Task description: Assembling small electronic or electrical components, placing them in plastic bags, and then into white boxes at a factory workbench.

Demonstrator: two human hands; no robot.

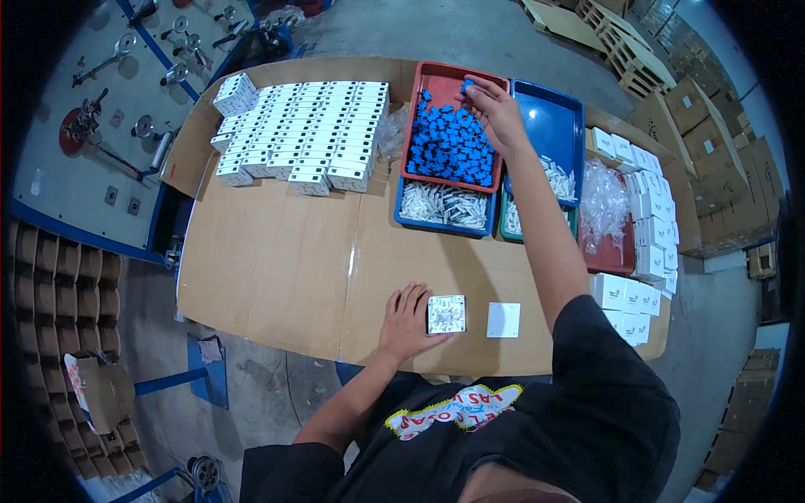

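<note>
My left hand (406,323) rests on the cardboard-covered table, thumb and fingers around the left and near sides of a white square plastic housing (446,314). The housing's face shows inner fittings too small to make out. Over a red tray (429,74), my right hand (496,114) pinches a small blue plastic piece (466,85). Many more blue plastic pieces (449,142) lie heaped in that tray. To the right of the housing, apart from it, is a flat white square plate (503,320).
Rows of small white boxes (319,126) stand at the far left. White slim parts (444,204) fill a blue tray under the red one. Another blue tray (549,109) stands beside it. Clear plastic bags (602,205) and white cartons (625,302) lie on the right.
</note>
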